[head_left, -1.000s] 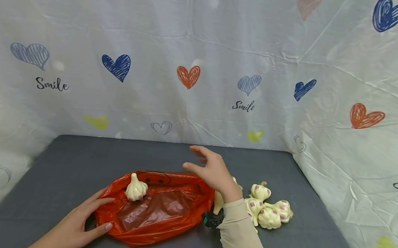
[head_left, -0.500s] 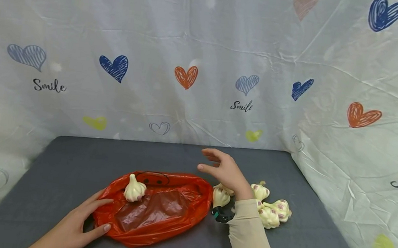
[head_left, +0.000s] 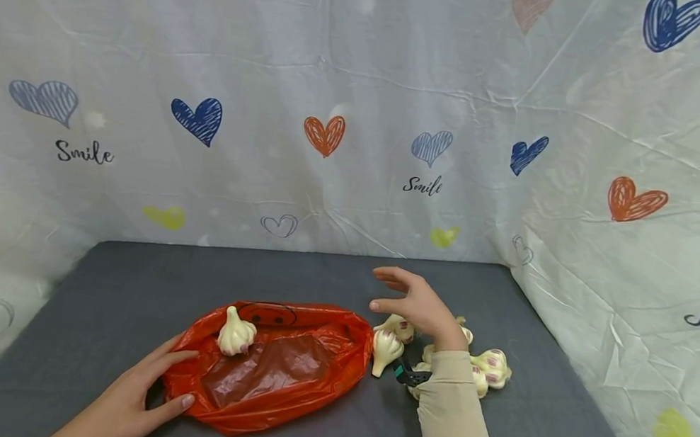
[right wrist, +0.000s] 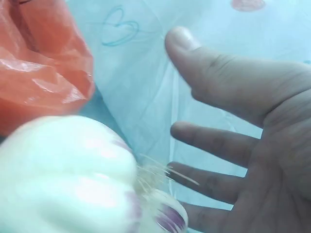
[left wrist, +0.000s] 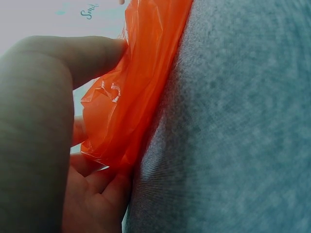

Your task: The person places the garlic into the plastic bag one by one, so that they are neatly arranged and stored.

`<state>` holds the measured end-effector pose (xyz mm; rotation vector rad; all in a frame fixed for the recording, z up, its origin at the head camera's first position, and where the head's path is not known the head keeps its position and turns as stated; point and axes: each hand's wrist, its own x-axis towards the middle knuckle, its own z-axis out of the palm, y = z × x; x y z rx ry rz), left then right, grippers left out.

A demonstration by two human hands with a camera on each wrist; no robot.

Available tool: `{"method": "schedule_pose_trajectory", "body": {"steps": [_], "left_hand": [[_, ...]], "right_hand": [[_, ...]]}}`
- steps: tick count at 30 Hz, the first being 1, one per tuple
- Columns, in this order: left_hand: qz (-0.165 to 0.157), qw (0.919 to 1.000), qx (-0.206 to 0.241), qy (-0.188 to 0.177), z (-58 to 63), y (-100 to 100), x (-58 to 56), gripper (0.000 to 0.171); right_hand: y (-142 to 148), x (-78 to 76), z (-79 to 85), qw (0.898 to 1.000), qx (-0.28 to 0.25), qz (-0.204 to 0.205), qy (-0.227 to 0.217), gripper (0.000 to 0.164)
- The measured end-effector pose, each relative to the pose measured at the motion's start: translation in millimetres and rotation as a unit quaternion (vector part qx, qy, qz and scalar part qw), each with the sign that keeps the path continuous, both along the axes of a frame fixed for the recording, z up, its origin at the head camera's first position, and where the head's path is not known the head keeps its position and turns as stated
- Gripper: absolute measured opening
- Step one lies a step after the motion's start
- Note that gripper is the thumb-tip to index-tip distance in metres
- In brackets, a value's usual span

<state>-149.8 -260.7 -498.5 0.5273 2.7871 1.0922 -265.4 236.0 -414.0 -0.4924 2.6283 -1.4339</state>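
Observation:
A red plastic bag (head_left: 269,409) lies with its mouth spread open on the dark table. One garlic bulb (head_left: 237,333) sits in its left part. My left hand (head_left: 130,391) holds the bag's left end, thumb at the front rim and fingers farther back; in the left wrist view the thumb touches the plastic (left wrist: 141,73). My right hand (head_left: 420,308) hovers, with nothing in it, above more garlic bulbs (head_left: 386,350) just right of the bag. In the right wrist view its fingers are spread near a large garlic bulb (right wrist: 68,170). The right forearm hides part of the pile.
Several garlic bulbs (head_left: 491,367) lie on the right side, partly behind the right sleeve (head_left: 458,408). A pale curtain (head_left: 365,70) printed with hearts hangs along the back and right side of the dark table (head_left: 190,273).
My right hand has moved right, from above the bag's right rim to above the bulbs, uncovering some beside the bag. The left hand and the bag have stayed put.

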Motion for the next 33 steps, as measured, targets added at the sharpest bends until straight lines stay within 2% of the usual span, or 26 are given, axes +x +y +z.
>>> {"method": "schedule_pose_trajectory", "body": {"steps": [12,23,33], "left_hand": [[-0.004,1.0000,0.001,0.000,-3.2,-1,-1.0,0.067],[-0.001,1.0000,-0.007,0.006,-7.8,-2,-1.0,0.066],[0.000,0.9999,-0.011,0.007,-4.3,1,-1.5,0.066]], "right_hand": [[31,1.6,-11.6,0.999,-0.002,-0.002,-0.040,0.064],[45,0.5,-19.7,0.994,-0.033,0.026,-0.100,0.069],[53,1.9,-22.7,0.994,-0.006,0.031,-0.100,0.070]]}}
